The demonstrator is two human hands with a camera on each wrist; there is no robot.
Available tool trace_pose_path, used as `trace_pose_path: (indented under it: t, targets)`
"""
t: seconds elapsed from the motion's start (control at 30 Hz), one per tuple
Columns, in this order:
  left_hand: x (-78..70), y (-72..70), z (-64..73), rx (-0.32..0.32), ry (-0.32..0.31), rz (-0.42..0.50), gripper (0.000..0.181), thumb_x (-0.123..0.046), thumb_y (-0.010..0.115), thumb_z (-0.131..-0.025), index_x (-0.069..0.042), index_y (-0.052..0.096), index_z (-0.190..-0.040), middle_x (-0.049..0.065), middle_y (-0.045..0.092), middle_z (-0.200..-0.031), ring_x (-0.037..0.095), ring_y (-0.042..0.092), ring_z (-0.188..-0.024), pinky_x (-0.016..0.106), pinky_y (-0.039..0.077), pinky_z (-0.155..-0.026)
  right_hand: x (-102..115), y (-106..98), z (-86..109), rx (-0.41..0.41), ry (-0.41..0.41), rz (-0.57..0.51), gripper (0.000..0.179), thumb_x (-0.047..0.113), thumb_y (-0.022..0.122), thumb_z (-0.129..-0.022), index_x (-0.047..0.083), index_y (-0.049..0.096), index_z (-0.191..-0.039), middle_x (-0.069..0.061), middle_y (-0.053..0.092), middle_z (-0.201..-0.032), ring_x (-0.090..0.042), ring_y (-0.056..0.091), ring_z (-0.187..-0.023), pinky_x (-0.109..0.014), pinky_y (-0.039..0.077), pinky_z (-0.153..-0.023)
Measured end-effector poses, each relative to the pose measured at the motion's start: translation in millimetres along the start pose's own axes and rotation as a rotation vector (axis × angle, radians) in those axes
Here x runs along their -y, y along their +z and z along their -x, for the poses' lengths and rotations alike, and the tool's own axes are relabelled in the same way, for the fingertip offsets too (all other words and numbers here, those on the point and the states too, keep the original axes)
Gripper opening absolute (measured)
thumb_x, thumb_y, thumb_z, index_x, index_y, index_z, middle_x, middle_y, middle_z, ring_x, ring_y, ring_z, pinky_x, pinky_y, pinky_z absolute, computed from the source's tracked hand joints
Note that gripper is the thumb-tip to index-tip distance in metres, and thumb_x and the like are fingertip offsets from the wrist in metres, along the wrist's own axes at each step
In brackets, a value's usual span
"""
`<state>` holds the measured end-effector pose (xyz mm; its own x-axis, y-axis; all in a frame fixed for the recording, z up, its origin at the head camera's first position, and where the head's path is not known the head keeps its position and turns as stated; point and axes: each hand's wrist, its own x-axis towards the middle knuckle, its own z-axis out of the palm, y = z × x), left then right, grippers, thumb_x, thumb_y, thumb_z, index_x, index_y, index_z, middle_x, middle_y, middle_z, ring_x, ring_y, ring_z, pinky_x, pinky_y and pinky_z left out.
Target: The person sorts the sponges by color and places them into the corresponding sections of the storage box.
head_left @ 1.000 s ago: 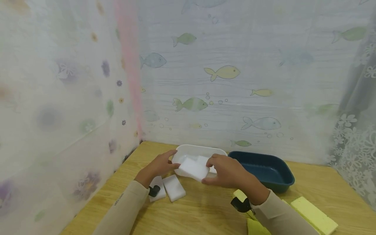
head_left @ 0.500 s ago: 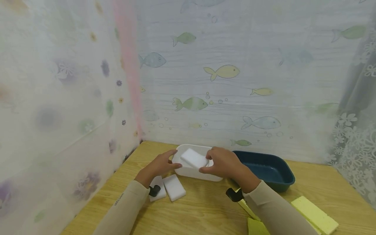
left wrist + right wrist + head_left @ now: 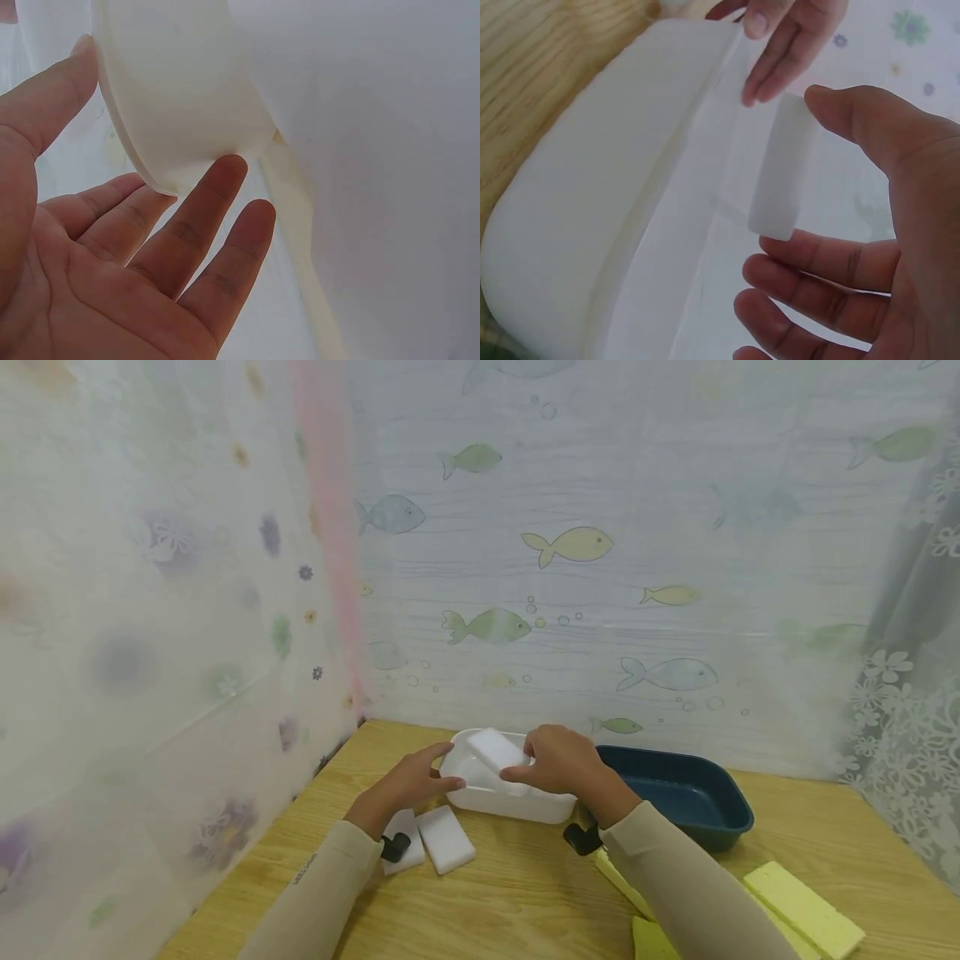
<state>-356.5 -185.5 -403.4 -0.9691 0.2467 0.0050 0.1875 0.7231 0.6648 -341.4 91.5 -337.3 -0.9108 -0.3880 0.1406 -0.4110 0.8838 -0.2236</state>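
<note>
My right hand (image 3: 562,767) pinches a white sponge block (image 3: 497,748) between thumb and fingers, above the inside of a white plastic tub (image 3: 517,806). In the right wrist view the sponge (image 3: 784,169) is seen edge-on, tilted, with the thumb at one end and a fingertip at the other. My left hand (image 3: 408,781) holds the tub's left end, thumb and fingers spread across it; in the left wrist view its thumb and fingertips touch the rim and wall. Two more white sponges (image 3: 446,840) lie by my left wrist. The tub's right part is hidden behind my right hand.
A dark blue tub (image 3: 720,835) stands right of the white one. Yellow sponges (image 3: 806,906) lie on the wooden table (image 3: 495,902) at the front right, some partly under my right sleeve. A fish-patterned curtain (image 3: 570,610) hangs behind, and another at the left.
My right hand has moved left and away from me, carrying the white sponge from the tub's near side to over its inside. The left hand has stayed on the tub's end.
</note>
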Motion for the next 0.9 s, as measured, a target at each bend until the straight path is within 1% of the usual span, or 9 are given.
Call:
trace_pose_path:
  t: [0.07, 0.13, 0.27, 0.43, 0.6, 0.77, 0.9]
  targets:
    - [0.5, 0.3, -0.3, 0.000, -0.001, 0.000, 0.085, -0.049, 0.078, -0.091, -0.021, 0.038, -0.161, 0.011, 0.048, -0.159, 0.034, 0.062, -0.129, 0.054, 0.053, -0.102, 1, 1, -3.5, 0.012, 0.016, -0.011, 0.053, 0.070, 0.075, -0.081, 0.018, 0.068, -0.073, 0.005, 0.052, -0.064, -0.013, 0.048, -0.058, -0.029, 0.036, -0.049]
    - [1.1, 0.4, -1.0, 0.001, 0.002, -0.002, 0.085, -0.049, 0.078, -0.091, -0.021, 0.038, -0.161, 0.012, 0.048, -0.159, 0.034, 0.063, -0.129, 0.054, 0.053, -0.102, 2, 2, -6.9, 0.021, 0.032, -0.013, 0.054, 0.071, 0.074, -0.082, 0.019, 0.066, -0.070, 0.005, 0.050, -0.061, -0.014, 0.048, -0.056, -0.029, 0.034, -0.048]
    - [2.2, 1.0, -2.8, 0.000, -0.004, 0.001, 0.086, -0.050, 0.078, -0.090, -0.022, 0.038, -0.161, 0.011, 0.049, -0.158, 0.033, 0.064, -0.128, 0.053, 0.053, -0.102, 4, 6, -12.9, 0.029, 0.060, -0.008, 0.053, 0.072, 0.073, -0.082, 0.021, 0.067, -0.069, 0.005, 0.054, -0.061, -0.014, 0.051, -0.056, -0.028, 0.036, -0.048]
    - [3.7, 1.2, -3.8, 0.001, 0.001, 0.011, 0.087, -0.051, 0.079, -0.089, -0.021, 0.038, -0.161, 0.011, 0.049, -0.158, 0.032, 0.065, -0.127, 0.052, 0.054, -0.101, 9, 11, -17.9, 0.036, 0.093, -0.006, 0.054, 0.071, 0.073, -0.082, 0.020, 0.068, -0.066, 0.005, 0.055, -0.059, -0.013, 0.051, -0.055, -0.028, 0.035, -0.047]
    - [3.7, -0.1, -3.9, 0.000, 0.013, 0.010, 0.087, -0.050, 0.079, -0.090, -0.019, 0.038, -0.161, 0.011, 0.049, -0.158, 0.031, 0.065, -0.126, 0.051, 0.054, -0.100, 14, 15, -21.8, 0.036, 0.114, -0.009, 0.055, 0.072, 0.073, -0.082, 0.018, 0.068, -0.068, 0.004, 0.057, -0.059, -0.014, 0.051, -0.054, -0.029, 0.036, -0.048]
    - [3.2, -0.5, -4.1, -0.001, 0.016, 0.012, 0.086, -0.049, 0.078, -0.091, -0.019, 0.038, -0.161, 0.011, 0.048, -0.159, 0.031, 0.065, -0.126, 0.051, 0.054, -0.100, 16, 22, -27.3, 0.022, 0.133, -0.016, 0.057, 0.074, 0.073, -0.081, 0.017, 0.068, -0.077, 0.002, 0.062, -0.064, -0.016, 0.055, -0.057, -0.030, 0.039, -0.050]
    - [3.5, -0.3, -4.4, 0.003, 0.012, 0.012, 0.087, -0.050, 0.078, -0.090, -0.020, 0.038, -0.161, 0.010, 0.047, -0.160, 0.031, 0.065, -0.127, 0.052, 0.054, -0.101, 19, 26, -29.5, 0.017, 0.160, -0.016, 0.060, 0.076, 0.072, -0.080, 0.016, 0.065, -0.079, 0.002, 0.057, -0.063, -0.016, 0.054, -0.057, -0.031, 0.038, -0.051]
